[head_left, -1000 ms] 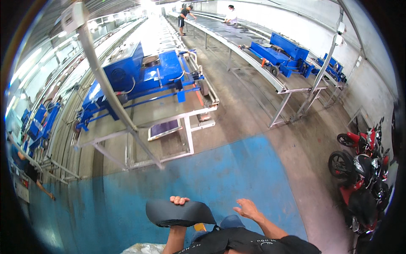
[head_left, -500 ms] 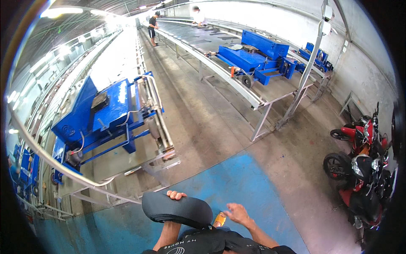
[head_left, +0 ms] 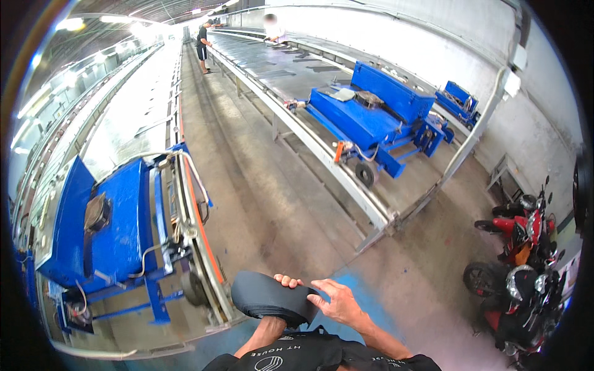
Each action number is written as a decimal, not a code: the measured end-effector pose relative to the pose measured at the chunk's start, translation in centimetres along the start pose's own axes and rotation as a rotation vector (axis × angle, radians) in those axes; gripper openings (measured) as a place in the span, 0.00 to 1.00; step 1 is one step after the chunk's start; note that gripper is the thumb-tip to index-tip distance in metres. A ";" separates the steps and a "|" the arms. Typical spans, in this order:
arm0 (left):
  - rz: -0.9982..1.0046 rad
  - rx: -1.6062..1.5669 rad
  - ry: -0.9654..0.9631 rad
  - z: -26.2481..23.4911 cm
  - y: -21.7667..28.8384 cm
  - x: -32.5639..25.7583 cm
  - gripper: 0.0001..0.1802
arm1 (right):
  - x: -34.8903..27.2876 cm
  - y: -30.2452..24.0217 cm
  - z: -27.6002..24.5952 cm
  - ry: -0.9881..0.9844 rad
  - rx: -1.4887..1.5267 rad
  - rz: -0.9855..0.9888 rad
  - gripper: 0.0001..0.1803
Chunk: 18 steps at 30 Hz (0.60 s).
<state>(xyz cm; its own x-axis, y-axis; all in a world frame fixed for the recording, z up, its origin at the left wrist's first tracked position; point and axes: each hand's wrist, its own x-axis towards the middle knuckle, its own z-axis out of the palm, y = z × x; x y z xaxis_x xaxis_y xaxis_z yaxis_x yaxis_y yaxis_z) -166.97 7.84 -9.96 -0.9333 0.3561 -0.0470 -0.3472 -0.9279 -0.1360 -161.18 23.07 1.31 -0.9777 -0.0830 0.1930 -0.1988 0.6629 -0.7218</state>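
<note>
- Carried object: a thick, curved stack of dark fabric-like sheets, held before the torso at lower centre, its layered edge facing the wearer; it is clear of every tabletop.
- Left hand: closed on the stack, the forearm passing beneath and the fingertips curled over the far edge.
- Right hand: fingers loosely bent, thumb and forefinger apart at the stack's right end; whether they grip it cannot be told.
- Change: half a second ago the right hand stood apart from the stack; it has now closed that gap. This suggests the load is passing from a one-handed carry to two-handed steadying or handling.
- Viewpoint: advanced toward the aisle, with less of the blue floor patch showing.
- Surroundings: a blue wheeled machine at left; another blue carriage on the long tabletop at right; parked motorcycles beyond.
</note>
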 end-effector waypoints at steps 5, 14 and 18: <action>0.006 -0.018 -0.115 2.2 2.2 13.2 0.14 | 13.7 0.5 -1.2 0.062 -0.062 -0.178 0.24; 0.217 0.094 -0.150 0.1 13.3 33.9 0.14 | 39.4 3.4 5.8 -0.276 -0.112 -0.655 0.37; 0.415 0.180 -0.109 3.2 18.5 38.5 0.14 | 49.4 3.3 9.8 -0.376 -0.086 -0.902 0.47</action>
<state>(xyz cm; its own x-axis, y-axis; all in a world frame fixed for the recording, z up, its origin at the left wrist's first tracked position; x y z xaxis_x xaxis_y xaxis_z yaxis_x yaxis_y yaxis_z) -209.63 4.09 -11.15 -0.9975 -0.0543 0.0442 0.0564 -0.9973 0.0470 -210.85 13.90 1.97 -0.4228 -0.8064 0.4134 -0.8907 0.2856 -0.3537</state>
